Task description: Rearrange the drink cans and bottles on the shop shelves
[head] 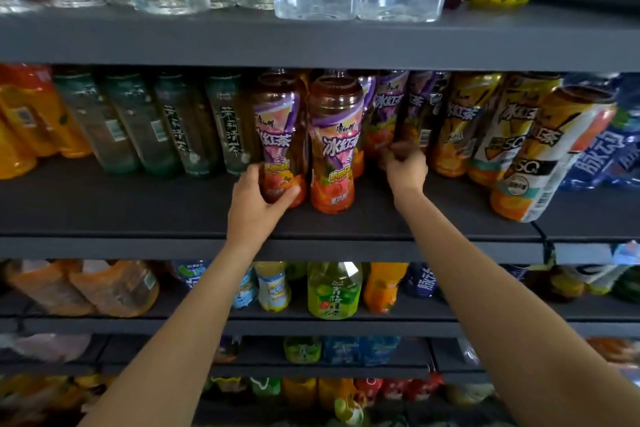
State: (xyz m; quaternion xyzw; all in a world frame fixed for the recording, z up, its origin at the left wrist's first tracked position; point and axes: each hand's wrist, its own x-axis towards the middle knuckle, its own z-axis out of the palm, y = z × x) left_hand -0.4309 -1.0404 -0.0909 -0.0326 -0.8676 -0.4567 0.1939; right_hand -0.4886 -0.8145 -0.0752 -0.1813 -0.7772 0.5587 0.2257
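Dark grey shop shelves fill the head view, four tiers stocked with drinks; the middle shelf (138, 198) is the landmark for everything below.

On that shelf stand purple-labelled iced tea bottles. The left hand (254, 204) grips the base of one tea bottle (278, 135) near the shelf's front edge, thumb across its label. Just right of it, apart from either hand, stands a second tea bottle (334, 149). The right hand (405, 168) reaches deeper toward the shelf's back, fingers curled at the foot of a rear bottle (417, 114); it looks like a pinch, though blur hides the contact.

Judged from this, the step is drawing same-flavour bottles into rows. Holding low on the base, as now, keeps a tall bottle steady; slide rather than lift, since headroom under the shelf above is slight.

The bottles are clear plastic, waisted, with glossy shrink sleeves, likely slippery. Left along the shelf stand green tea bottles (173, 125); right, yellow bottles (460, 125), one yellow bottle (540, 156) forward at the edge.
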